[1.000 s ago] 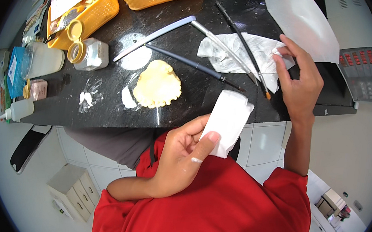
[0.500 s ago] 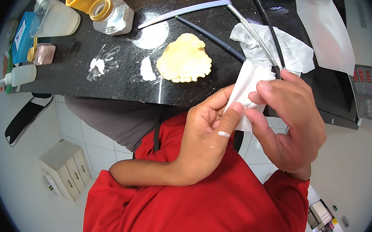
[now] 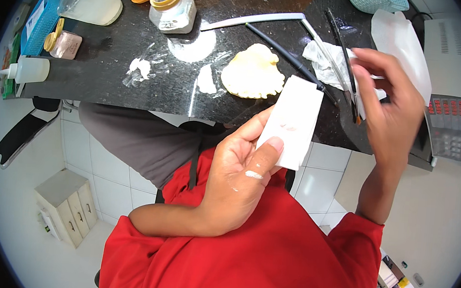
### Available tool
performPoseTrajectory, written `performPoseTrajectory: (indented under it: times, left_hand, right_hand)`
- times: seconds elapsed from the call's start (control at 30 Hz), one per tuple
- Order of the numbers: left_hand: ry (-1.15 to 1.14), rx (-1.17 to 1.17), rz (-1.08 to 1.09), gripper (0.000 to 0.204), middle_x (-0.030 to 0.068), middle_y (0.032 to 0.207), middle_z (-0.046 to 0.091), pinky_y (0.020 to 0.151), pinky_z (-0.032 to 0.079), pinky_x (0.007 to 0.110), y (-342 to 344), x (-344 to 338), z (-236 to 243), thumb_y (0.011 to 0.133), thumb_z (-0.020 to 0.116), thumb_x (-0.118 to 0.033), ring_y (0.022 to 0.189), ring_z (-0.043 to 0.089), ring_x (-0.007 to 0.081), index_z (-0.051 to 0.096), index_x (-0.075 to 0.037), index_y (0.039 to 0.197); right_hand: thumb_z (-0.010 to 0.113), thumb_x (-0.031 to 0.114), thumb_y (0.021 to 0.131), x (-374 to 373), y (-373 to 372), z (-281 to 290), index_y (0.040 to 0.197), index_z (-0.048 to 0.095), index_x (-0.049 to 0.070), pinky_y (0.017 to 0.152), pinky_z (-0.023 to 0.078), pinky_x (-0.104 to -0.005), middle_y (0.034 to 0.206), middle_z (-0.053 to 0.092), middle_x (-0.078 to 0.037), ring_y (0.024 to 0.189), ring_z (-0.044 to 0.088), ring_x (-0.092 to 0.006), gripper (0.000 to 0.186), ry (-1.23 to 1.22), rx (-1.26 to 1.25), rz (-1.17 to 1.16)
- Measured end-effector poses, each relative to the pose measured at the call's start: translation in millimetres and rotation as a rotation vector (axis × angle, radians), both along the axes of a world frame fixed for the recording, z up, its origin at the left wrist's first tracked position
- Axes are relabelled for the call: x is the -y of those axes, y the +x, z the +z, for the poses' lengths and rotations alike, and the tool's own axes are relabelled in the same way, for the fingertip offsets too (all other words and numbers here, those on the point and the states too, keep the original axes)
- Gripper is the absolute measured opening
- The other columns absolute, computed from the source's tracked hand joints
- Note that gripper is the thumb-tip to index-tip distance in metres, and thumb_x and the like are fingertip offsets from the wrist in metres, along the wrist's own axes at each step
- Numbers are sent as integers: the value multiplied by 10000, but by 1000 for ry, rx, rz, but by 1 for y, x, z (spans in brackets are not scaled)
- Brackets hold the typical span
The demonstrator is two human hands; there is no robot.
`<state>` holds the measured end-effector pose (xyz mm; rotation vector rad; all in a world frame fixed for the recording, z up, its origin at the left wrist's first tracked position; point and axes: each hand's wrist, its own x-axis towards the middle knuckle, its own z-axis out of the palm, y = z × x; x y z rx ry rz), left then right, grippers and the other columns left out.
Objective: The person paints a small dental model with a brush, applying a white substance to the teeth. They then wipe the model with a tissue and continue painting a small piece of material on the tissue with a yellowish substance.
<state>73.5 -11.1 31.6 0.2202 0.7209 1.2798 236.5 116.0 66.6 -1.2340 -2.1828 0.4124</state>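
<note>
My left hand (image 3: 239, 172) holds a folded white paper tissue (image 3: 298, 109), thumb on top; a faint smudge marks the tissue, and white residue sticks to my thumb. My right hand (image 3: 394, 95) is raised at the right with thumb and forefinger apart, nothing visible between them. Below its fingertips lie a black-handled brush (image 3: 343, 55) with brown bristles and a slim silver tool (image 3: 324, 45), both across a crumpled white tissue (image 3: 320, 61). A dark pen-like tool (image 3: 282, 51) lies left of them. Close by sits a pale yellow, scalloped, plaster-like piece (image 3: 253, 72).
White powder patches (image 3: 139, 68) mark the black tabletop (image 3: 164, 91). Left stand an open jar (image 3: 173, 13), a clear tub (image 3: 92, 0), a small jar (image 3: 66, 44) and a squeeze bottle (image 3: 31, 70). A grey device with keypad (image 3: 451, 122) stands at the right.
My right hand has left the tissue and moved right and up, its fingers opening. The left hand keeps the tissue, shifted slightly left. The view has shifted, showing more baskets at the back.
</note>
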Motion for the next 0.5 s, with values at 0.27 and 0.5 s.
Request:
performPoseTrajectory:
  times: [0.27,0.5]
  left_hand:
    - [-8,75,61,435,100,1191,554,910,444,262,-32,19,2,947,441,-44,1042,556,114,332,58,1356]
    - [-29,-104,154,442,212,1224,537,904,451,306,-61,28,-3,931,490,-182,1033,576,188,396,59,1289]
  right_hand:
    - [626,7,777,-15,-27,-3,993,579,18,652,489,-363,852,624,-146,737,636,-301,221,-115,348,20]
    - [653,2,758,-15,-33,0,993,579,16,631,490,-334,821,630,-135,697,633,-248,246,-67,250,34]
